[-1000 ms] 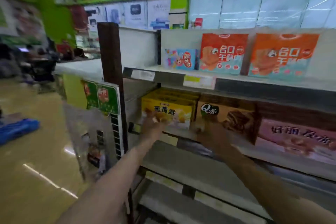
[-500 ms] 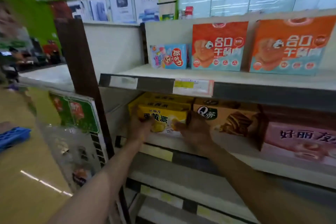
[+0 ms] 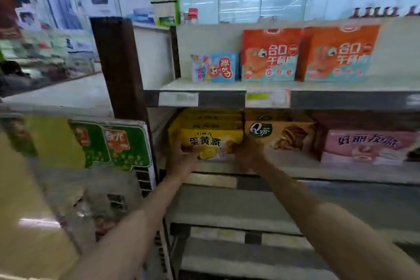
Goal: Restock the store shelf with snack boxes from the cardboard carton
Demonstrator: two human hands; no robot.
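Observation:
A yellow snack box (image 3: 210, 141) stands at the front of a row of like boxes on the middle shelf (image 3: 295, 167). My left hand (image 3: 181, 157) grips its lower left corner. My right hand (image 3: 248, 153) grips its lower right corner, beside a brown Q-brand box (image 3: 281, 135). The cardboard carton is not in view.
A pink snack box (image 3: 368, 146) sits to the right on the same shelf. The upper shelf (image 3: 318, 86) bears a small blue box (image 3: 214, 67) and two orange boxes (image 3: 270, 53). A brown post (image 3: 118, 68) bounds the shelves on the left. Lower shelves (image 3: 227, 207) look bare.
Both hands reached the yellow box and closed round its lower corners. The view has drawn nearer to the shelf and shifted left.

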